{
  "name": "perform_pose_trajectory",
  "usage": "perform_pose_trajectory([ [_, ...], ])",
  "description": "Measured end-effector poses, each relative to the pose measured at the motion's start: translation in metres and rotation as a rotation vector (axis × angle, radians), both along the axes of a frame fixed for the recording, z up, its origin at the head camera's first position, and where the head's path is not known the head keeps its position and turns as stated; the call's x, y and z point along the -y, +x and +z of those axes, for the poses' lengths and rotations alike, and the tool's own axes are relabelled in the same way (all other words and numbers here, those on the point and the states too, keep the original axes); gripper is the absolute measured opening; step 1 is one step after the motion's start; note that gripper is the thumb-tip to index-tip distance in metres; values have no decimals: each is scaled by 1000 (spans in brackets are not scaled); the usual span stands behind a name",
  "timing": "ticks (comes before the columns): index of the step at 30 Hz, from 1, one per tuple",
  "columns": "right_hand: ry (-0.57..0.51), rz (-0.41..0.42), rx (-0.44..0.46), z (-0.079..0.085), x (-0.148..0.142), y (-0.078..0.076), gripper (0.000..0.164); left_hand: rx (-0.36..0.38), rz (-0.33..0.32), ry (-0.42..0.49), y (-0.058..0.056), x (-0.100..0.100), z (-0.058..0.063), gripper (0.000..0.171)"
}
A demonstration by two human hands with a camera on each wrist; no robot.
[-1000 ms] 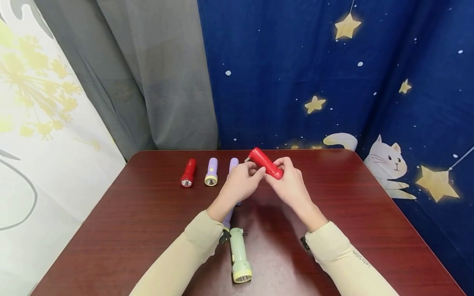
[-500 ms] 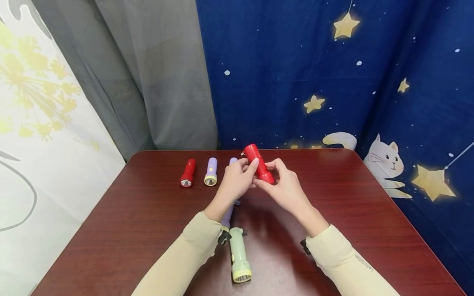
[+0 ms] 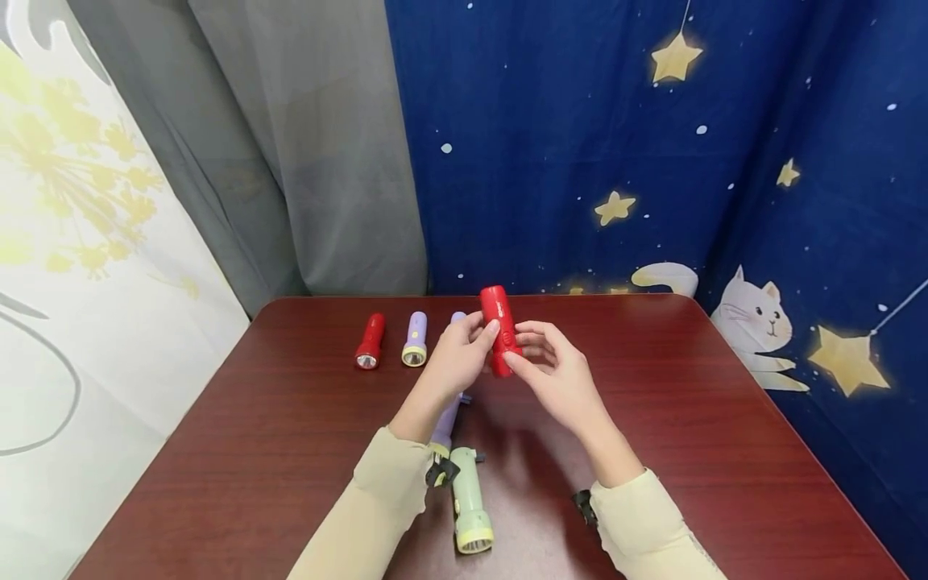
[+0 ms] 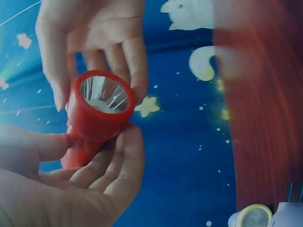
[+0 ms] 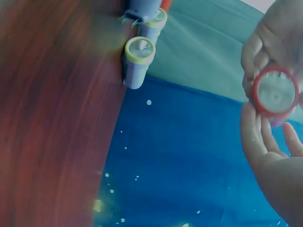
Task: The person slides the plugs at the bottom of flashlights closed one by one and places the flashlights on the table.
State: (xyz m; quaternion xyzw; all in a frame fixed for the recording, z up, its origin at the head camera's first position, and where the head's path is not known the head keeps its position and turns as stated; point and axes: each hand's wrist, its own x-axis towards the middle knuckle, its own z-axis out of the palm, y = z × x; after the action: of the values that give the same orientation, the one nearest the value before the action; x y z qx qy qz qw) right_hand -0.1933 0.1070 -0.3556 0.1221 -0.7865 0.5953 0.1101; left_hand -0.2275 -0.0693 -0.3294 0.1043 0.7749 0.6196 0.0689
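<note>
A red flashlight (image 3: pixel 497 310) is held above the table between both hands, its lens end toward the person. My left hand (image 3: pixel 455 360) grips its body, thumb along the side. At the lens end, my right hand (image 3: pixel 564 380) has its thumb on the casing and fingers bent behind it. The left wrist view shows the reflector inside the red flashlight's head (image 4: pixel 102 101) and both hands about the casing. From the right wrist, the round lens (image 5: pixel 276 92) faces the camera.
On the brown table (image 3: pixel 290 451) lie a second red flashlight (image 3: pixel 370 342), a purple one (image 3: pixel 416 338), and another purple one (image 3: pixel 458 316) partly behind the left hand. Nearer are a purple flashlight (image 3: pixel 445 425), partly covered by the left arm, and a green one (image 3: pixel 470 499).
The red flashlight has swung from a slant to nearly straight, its lens end coming toward the person. Its printed side and button now face up; the right thumb has moved onto the casing.
</note>
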Motion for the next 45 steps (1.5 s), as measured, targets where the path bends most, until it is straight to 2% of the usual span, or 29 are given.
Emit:
perform_pose_trajectory([
  [7,-95,22,8,-7,-14,1,35,7,-48,25,24,6,-6,52],
  [11,-79,33,6,-4,-20,3,28,0,-47,44,37,8,-8,52],
  [15,-44,52,-19,2,-22,6,30,-5,-66,61,43,8,-8,53],
  [19,-5,60,-52,7,-20,6,40,-12,-63,52,42,8,-12,53],
  [23,43,59,-60,10,-17,2,51,-21,-48,15,36,8,-18,51],
  [28,127,79,-24,8,-13,-7,60,-13,-65,0,25,8,-32,51],
  [32,151,103,2,3,-9,-10,63,-20,-89,-11,19,7,-41,50],
  [38,182,102,-34,-1,-4,-10,59,-55,-123,-34,18,6,-43,50],
  [45,214,63,-75,0,-2,-8,56,-39,-124,-29,18,10,-40,53],
])
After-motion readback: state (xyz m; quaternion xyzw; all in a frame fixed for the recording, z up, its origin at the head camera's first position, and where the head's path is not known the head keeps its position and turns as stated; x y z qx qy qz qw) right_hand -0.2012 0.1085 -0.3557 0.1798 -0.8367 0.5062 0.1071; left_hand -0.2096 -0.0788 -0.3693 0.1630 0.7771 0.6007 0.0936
